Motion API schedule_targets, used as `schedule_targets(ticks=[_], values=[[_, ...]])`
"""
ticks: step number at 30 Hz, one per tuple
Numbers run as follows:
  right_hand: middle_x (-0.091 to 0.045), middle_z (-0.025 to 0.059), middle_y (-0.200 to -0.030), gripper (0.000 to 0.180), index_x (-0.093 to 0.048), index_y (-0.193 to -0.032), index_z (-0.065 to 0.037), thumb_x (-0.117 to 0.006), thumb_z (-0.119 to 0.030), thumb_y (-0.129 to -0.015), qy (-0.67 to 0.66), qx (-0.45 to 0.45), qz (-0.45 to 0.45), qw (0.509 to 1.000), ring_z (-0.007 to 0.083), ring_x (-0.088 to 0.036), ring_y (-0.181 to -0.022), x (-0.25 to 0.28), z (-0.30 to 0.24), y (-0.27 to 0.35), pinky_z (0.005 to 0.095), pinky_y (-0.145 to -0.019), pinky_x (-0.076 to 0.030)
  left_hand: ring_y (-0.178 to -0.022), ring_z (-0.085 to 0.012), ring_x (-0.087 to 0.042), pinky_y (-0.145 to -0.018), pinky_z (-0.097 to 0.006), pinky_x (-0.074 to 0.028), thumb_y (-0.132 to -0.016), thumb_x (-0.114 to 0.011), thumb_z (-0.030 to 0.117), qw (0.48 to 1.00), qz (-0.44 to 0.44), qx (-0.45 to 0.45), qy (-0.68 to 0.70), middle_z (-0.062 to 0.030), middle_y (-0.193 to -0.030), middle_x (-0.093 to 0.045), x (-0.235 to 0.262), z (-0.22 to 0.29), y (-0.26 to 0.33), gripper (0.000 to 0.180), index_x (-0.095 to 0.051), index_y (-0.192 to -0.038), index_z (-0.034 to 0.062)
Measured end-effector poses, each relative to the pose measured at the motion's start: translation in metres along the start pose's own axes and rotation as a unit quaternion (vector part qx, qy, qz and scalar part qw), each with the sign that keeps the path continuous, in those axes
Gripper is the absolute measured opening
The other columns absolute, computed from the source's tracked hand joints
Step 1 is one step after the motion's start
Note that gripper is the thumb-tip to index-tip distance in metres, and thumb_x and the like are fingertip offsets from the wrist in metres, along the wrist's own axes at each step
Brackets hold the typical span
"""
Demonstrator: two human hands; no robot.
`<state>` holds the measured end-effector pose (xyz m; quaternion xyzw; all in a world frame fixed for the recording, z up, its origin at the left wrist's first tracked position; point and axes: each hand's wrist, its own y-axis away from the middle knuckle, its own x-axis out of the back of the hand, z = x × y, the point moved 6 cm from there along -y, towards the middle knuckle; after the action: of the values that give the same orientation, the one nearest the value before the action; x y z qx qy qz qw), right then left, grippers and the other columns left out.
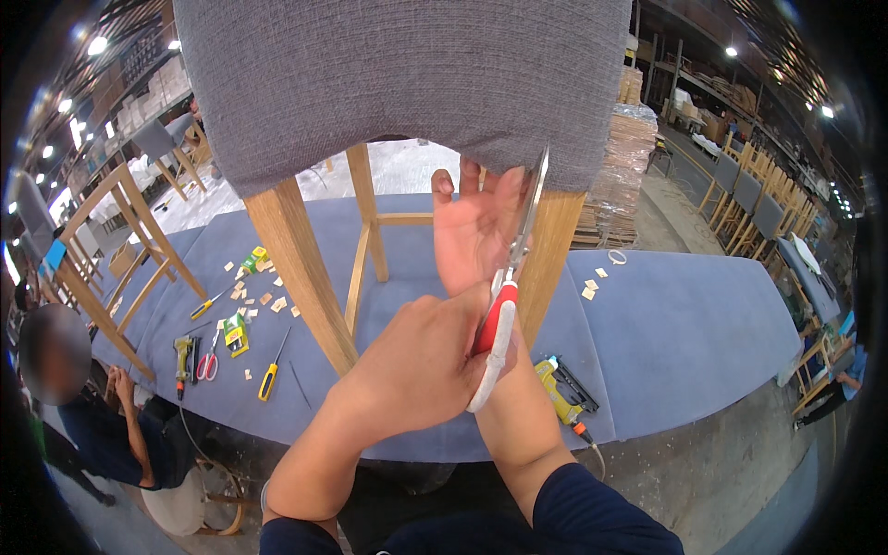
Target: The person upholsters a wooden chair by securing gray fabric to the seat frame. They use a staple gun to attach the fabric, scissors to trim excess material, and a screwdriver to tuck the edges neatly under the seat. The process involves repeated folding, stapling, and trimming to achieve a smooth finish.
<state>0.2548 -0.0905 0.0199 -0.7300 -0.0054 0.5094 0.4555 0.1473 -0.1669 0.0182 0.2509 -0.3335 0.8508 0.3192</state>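
A chair with grey fabric (pixel 407 74) stretched over its upper part stands before me on wooden legs (pixel 301 268). My left hand (pixel 430 347) is closed around red-and-white-handled scissors (pixel 507 324). Their blades point up along the right leg, with the tip in front of the fabric's lower edge. Just beyond, my right hand (pixel 476 227) is raised, palm toward me, its thumb and fingers closed at the curved fabric edge. Some fingertips are hidden behind the cloth. My left wrist crosses in front of my right forearm.
On the blue-grey padded table (pixel 684 305) lie a yellow-green air stapler (pixel 564 384), a screwdriver (pixel 269 379), red-handled scissors (pixel 209 366) and several wood chips. Another wooden chair frame (pixel 139 240) stands left. A seated person (pixel 120 435) is at lower left.
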Motion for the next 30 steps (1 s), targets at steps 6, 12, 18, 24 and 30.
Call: schedule_targets(ticks=[6,12,18,24,30], values=[[-0.067,-0.0102,-0.119,0.013,-0.071,-0.108,-0.022,-0.078,-0.027,-0.098,-0.018,-0.001,-0.02,1.0,0.0138,-0.054,-0.114,0.004,0.001,-0.001,0.0424,-0.098,-0.04,-0.053,-0.0223,-0.058,-0.056,-0.038,-0.045,-0.094,-0.074,0.02,0.999,-0.002,-0.024,-0.031,-0.0097,-0.062,-0.058,-0.003,-0.007,0.006,0.019,-0.066,-0.091,0.0033],[-0.069,-0.0102,-0.111,0.014,-0.07,-0.11,-0.025,-0.076,-0.031,-0.099,-0.057,-0.019,0.022,0.998,0.0127,-0.055,-0.111,0.01,0.005,-0.004,0.039,-0.091,-0.042,-0.06,-0.023,-0.069,-0.059,-0.036,-0.052,-0.091,-0.074,0.016,0.994,0.047,0.084,0.042,-0.0061,-0.067,-0.065,0.014,-0.026,0.066,0.017,-0.067,-0.098,0.0017],[-0.064,-0.0102,-0.123,0.017,-0.067,-0.115,-0.023,-0.075,-0.026,-0.1,-0.098,-0.028,0.096,0.99,0.013,-0.053,-0.119,0.01,0.016,-0.025,0.0413,-0.099,-0.042,-0.054,-0.0105,-0.054,-0.052,-0.028,-0.046,-0.097,-0.069,0.016,0.82,0.533,0.043,0.202,-0.0007,-0.066,-0.057,0.03,-0.153,0.167,0.015,-0.059,-0.097,0.0041],[-0.06,-0.0107,-0.131,0.021,-0.065,-0.119,-0.021,-0.074,-0.024,-0.1,-0.125,-0.04,0.136,0.982,0.013,-0.05,-0.127,0.003,0.014,-0.021,0.0414,-0.11,-0.036,-0.063,-0.0149,-0.062,-0.056,-0.034,-0.051,-0.096,-0.075,0.028,0.824,0.339,0.444,0.1,-0.0033,-0.075,-0.064,-0.01,-0.378,0.263,0.027,-0.072,-0.104,0.0025],[-0.061,-0.0099,-0.132,0.025,-0.066,-0.122,-0.02,-0.075,-0.022,-0.099,-0.137,-0.06,0.081,0.985,0.0136,-0.05,-0.128,0.015,0.03,-0.027,0.0418,-0.113,-0.038,-0.079,-0.0216,-0.065,-0.076,-0.038,-0.054,-0.093,-0.078,0.03,0.841,0.29,0.419,-0.183,-0.0062,-0.085,-0.071,-0.026,-0.405,0.273,0.035,-0.073,-0.108,-0.0008]])
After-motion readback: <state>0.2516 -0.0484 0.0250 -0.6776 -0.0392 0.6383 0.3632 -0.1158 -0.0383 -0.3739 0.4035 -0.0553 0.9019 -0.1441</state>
